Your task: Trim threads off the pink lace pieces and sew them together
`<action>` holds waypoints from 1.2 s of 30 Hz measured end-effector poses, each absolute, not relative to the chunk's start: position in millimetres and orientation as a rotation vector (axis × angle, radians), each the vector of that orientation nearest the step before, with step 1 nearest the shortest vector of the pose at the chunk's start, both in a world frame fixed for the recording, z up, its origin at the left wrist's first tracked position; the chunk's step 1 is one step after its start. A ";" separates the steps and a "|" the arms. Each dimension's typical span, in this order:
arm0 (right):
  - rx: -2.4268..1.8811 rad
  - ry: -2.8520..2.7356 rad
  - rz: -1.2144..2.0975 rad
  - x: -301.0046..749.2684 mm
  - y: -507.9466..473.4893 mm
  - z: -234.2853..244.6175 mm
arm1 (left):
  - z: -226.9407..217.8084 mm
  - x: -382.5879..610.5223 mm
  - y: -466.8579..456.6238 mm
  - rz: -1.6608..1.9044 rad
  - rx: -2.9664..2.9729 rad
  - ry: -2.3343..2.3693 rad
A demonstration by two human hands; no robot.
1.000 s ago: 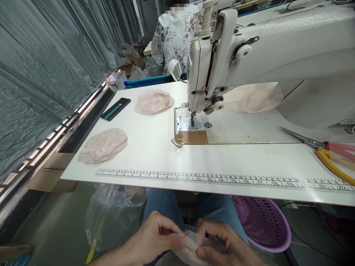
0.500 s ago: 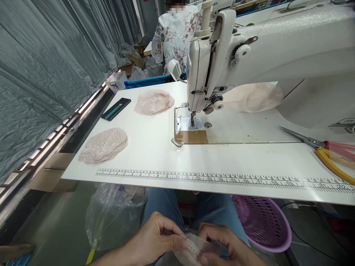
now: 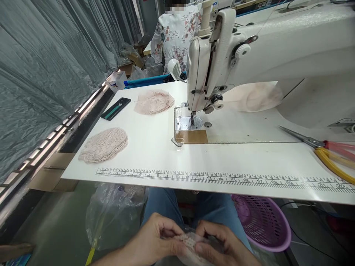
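Observation:
Low over the lap, below the table's front edge, my left hand pinches a piece of pale pink lace fabric between thumb and fingers. Gripping the same piece from the other side is my right hand, its thumb pressed on the lace close to the left fingertips. Sheer cloth hangs around and under the fingers; its lower part runs out of the picture. On the table lie a stack of pale lace pieces at the left and a sheer pink pile farther back.
A white sewing machine stands on the table, with more sheer fabric beneath its arm. Scissors lie at the right, a phone at the left. Below are a purple basket and a plastic bag. A person sits beyond.
My right hand has shifted slightly left, bringing its thumb nearer my left fingertips. The lace between them is now more bunched. The things on the table have not moved.

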State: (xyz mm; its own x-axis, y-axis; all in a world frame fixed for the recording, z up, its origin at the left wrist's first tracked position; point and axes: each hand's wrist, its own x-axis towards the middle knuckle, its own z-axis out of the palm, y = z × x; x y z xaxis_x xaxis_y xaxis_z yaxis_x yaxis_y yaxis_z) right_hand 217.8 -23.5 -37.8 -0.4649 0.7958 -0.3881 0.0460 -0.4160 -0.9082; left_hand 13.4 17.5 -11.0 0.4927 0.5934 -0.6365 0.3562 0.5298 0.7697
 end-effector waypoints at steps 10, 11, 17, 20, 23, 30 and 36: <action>-1.226 -1.301 1.949 220.1 -20.2 -30.6 | -15.9 13.6 14.4 0.132 1.079 1.214; -1.233 -1.307 1.946 220.1 -19.9 -30.0 | -15.9 13.7 14.5 0.136 1.090 1.203; -1.223 -1.288 1.975 219.4 -17.8 -30.6 | -11.9 13.4 15.2 0.163 1.210 1.183; -1.177 -1.260 1.993 220.0 -18.2 -32.7 | -10.9 12.5 14.9 0.121 1.293 1.199; -1.178 -1.273 1.988 220.9 -18.9 -34.0 | -12.9 12.2 14.2 0.130 1.303 1.184; -1.215 -1.240 2.002 218.7 -18.4 -30.6 | -18.0 15.7 12.5 0.195 1.112 1.063; -1.215 -1.245 1.949 219.8 -19.4 -30.2 | -22.9 17.5 10.3 0.214 1.030 1.048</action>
State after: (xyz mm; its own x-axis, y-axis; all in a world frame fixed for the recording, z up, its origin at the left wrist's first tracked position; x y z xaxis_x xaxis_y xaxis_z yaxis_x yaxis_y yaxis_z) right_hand 219.8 -19.4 -30.2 -0.4605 0.7895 -0.4058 0.0362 -0.4400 -0.8972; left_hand 17.5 10.3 -22.9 0.5253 0.5914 -0.6118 0.3040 0.5411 0.7841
